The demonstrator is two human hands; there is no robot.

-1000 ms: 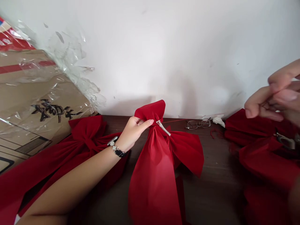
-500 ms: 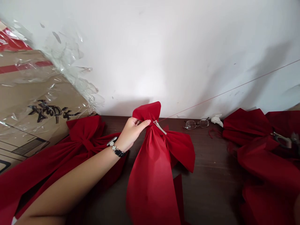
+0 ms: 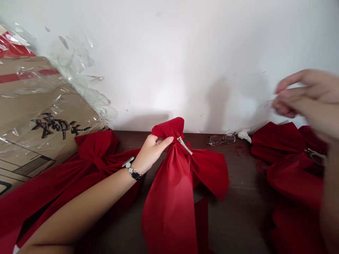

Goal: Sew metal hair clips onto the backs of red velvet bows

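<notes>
A red fabric bow (image 3: 172, 176) with long tails is held up at the middle by my left hand (image 3: 156, 150), its thumb pressed near the knot. A metal clip (image 3: 184, 145) is on the back of the bow, just right of my thumb. My right hand (image 3: 296, 95) is raised at the right, away from the bow, blurred, with its fingertips pinched together. Whatever lies between those fingertips is too small to make out.
Another red bow (image 3: 97, 162) lies at the left beside a plastic-wrapped cardboard box (image 3: 53, 116). Eyeglasses (image 3: 221, 139), a crumpled white tissue (image 3: 245, 135) and more red bows (image 3: 278, 143) sit on the dark table (image 3: 238, 197) at the right.
My right hand has come into view at the right. The thread that stretched from the bow to the right edge is no longer visible. The held bow has shifted slightly right.
</notes>
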